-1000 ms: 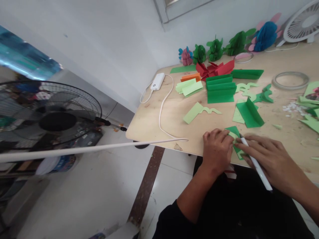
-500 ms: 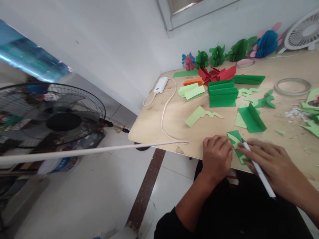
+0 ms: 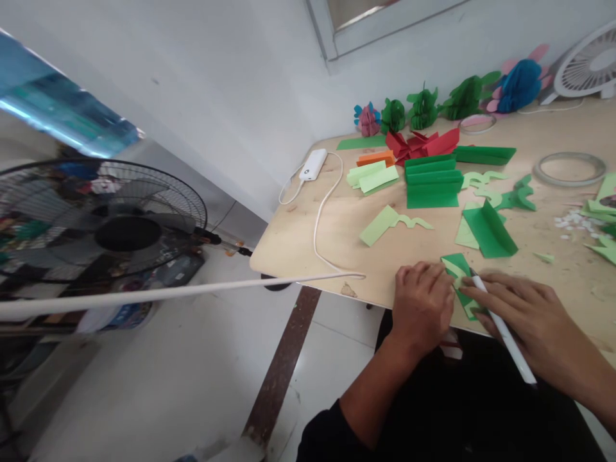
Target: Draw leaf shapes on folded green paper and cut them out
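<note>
At the table's front edge lies a small dark green paper (image 3: 462,301) with a light green cut-out (image 3: 453,268) on top. My left hand (image 3: 423,305) rests at its left side, fingers curled and close together; what they hold, if anything, is hidden. A white pen (image 3: 510,350) is held in my right hand (image 3: 524,314), its tip near the cut-out and its other end pointing down to the right. Fingers of my right hand press on the cut-out. Just behind stands a folded green paper (image 3: 491,231) over a light green sheet (image 3: 466,234).
Folded green papers (image 3: 433,186), red paper (image 3: 423,144) and light green pieces (image 3: 380,224) lie farther back. Paper figures (image 3: 423,109) line the wall. A tape roll (image 3: 570,168) is at right. A white cable (image 3: 192,292) crosses the left edge near a black fan (image 3: 128,231).
The view has shifted slightly, so the table items appear a little farther right. Both hands remain at the green paper, with the pen still in my right hand.
</note>
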A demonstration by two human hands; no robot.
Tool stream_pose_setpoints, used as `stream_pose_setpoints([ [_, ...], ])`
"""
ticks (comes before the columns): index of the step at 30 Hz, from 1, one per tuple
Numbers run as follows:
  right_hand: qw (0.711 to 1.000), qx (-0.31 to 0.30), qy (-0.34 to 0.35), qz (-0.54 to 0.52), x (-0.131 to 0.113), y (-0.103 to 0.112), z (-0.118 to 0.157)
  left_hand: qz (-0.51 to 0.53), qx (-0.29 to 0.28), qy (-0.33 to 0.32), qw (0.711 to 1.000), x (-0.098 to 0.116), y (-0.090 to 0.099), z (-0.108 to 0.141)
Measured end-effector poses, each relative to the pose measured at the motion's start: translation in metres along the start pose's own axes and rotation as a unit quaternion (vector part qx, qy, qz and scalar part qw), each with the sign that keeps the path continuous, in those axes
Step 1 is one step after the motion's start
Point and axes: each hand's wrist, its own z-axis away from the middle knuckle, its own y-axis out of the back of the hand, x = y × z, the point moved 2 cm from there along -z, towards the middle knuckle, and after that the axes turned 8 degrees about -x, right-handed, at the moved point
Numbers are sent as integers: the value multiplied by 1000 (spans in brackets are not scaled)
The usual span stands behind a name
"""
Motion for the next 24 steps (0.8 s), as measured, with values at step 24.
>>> stream_pose_setpoints([
  [24,1000,-15,-6,-12,0,-1,3,6,12,6,1000,2,1,-2],
])
